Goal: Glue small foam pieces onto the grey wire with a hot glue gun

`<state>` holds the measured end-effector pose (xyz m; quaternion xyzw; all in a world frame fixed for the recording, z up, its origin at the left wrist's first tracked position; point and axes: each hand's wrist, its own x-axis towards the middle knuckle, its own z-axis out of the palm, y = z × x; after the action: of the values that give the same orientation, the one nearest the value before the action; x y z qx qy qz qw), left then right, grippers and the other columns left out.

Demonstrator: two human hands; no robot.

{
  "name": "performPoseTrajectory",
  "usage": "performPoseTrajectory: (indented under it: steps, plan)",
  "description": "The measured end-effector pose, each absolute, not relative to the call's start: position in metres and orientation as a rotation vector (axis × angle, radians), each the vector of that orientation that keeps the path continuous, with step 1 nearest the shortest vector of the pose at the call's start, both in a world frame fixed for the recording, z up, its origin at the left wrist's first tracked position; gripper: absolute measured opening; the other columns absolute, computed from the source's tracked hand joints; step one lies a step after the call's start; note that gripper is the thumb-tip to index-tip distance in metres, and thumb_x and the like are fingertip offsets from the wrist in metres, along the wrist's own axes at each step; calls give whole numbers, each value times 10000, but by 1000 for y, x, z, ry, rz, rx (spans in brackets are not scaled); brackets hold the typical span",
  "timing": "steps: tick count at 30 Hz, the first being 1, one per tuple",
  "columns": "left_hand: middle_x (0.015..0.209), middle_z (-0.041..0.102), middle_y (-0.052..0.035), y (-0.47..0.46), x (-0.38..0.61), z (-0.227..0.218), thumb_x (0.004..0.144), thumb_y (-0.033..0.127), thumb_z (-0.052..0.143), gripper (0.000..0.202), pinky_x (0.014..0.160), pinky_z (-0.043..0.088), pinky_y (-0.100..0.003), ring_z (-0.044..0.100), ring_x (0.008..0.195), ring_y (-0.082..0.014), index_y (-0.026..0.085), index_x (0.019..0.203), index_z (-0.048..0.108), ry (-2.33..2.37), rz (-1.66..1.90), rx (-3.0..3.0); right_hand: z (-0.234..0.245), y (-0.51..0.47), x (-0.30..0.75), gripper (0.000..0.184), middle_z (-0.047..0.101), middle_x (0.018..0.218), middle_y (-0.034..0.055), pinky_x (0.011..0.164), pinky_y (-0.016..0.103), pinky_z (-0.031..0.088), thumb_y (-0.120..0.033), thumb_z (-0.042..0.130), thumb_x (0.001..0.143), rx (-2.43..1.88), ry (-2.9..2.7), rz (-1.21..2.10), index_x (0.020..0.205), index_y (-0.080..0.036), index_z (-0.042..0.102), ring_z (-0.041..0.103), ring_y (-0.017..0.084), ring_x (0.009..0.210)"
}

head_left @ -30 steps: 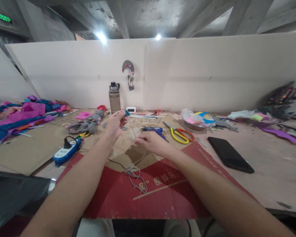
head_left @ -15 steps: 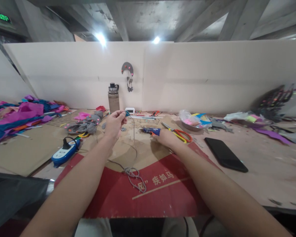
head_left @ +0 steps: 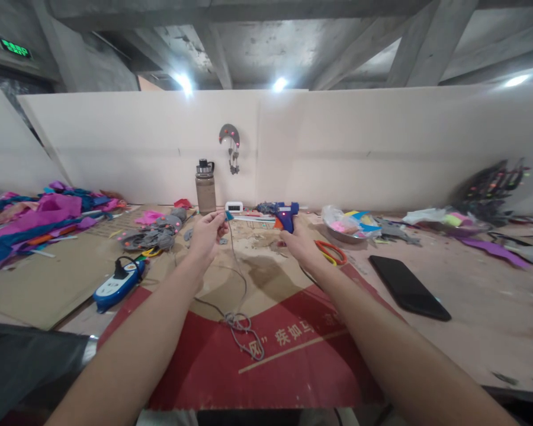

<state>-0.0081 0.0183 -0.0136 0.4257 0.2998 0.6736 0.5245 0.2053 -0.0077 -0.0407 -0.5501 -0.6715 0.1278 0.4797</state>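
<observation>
My left hand [head_left: 208, 235] pinches a small blue-teal piece [head_left: 229, 216] at its fingertips. A grey cord [head_left: 244, 278] hangs from that piece and trails into a loose tangle on the red-and-brown cardboard [head_left: 293, 378]. My right hand [head_left: 300, 238] is wrapped round the handle of a blue glue gun [head_left: 287, 216], held upright above the board with its nozzle pointing left toward the left hand. The nozzle end looks coated in grey residue. Just right of that hand lie scissors with orange and yellow handles [head_left: 333, 253], partly hidden by it.
Left of the cardboard are a blue power strip [head_left: 119, 287] and a pile of grey felt pieces [head_left: 153, 231]. A bottle [head_left: 205, 188] stands against the white partition. To the right are a bowl of scraps [head_left: 349, 228] and a black phone [head_left: 408, 287].
The glue gun has been lifted off the cardboard and turned upright in my right hand. My left hand still holds the blue-teal piece in about the same place.
</observation>
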Motion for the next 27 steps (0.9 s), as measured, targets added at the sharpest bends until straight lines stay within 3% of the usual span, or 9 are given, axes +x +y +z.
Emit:
performPoseTrajectory:
  steps: [5,10,15,27]
  plan:
    - [551,530,34,19,-8,-14,620,219,717,169,424,380,-116,477,465,-26,120,693,601,739,1581,963,-19,-36,181,387,606,900,21,609,261,491,-200,437,758,-1020,-1519,678,1144,-206,411,590,127,674]
    - [535,528,34,19,-7,-14,584,232,738,199,419,370,-124,468,456,-30,121,681,604,755,1571,982,-17,-46,176,217,582,766,17,643,290,453,-237,458,790,-1112,-1702,475,998,-179,475,547,137,628]
    - [537,534,31,19,-7,-15,574,239,741,209,427,372,-134,473,460,-35,121,671,598,767,1592,987,-22,-45,176,226,599,894,56,657,293,428,-233,443,813,-1069,-1787,376,1032,-189,473,540,150,697]
    - [547,536,34,17,-5,-17,572,264,745,212,436,354,-161,464,463,-42,129,663,610,741,1591,1081,-17,-52,170,218,612,887,78,683,327,422,-220,429,820,-1143,-1821,252,1026,-186,494,550,198,757]
